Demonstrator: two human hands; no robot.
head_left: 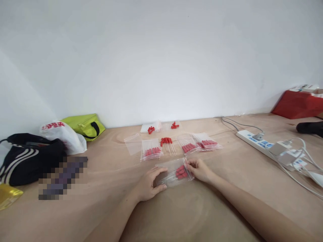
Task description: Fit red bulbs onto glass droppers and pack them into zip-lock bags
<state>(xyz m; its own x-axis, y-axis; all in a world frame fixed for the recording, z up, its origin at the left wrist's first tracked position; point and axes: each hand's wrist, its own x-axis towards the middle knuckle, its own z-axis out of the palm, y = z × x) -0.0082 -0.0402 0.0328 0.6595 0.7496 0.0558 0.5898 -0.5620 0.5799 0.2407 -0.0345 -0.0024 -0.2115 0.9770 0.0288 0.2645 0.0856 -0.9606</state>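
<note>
A clear zip bag (169,171) lies flat on the table in front of me, with several thin pale sticks with red tips (181,171) inside. My right hand (199,169) pinches the bag's right edge, close to the red tips. At the left end, my left hand (151,183) has thumb and fingers spread around the bag, seemingly touching its edge. Just beyond, a row of loose red-tipped sticks (166,141) lies between a filled bag (151,150) on the left and more filled bags (188,146) on the right.
Toward the wall are small red pieces (150,129) on clear bags; an empty-looking clear bag (133,144) lies left. A power strip (257,143) with chargers and cables spans the right. Black (32,158), white (63,136) and lime (84,124) bags stand left; a red bag (297,104) sits far right.
</note>
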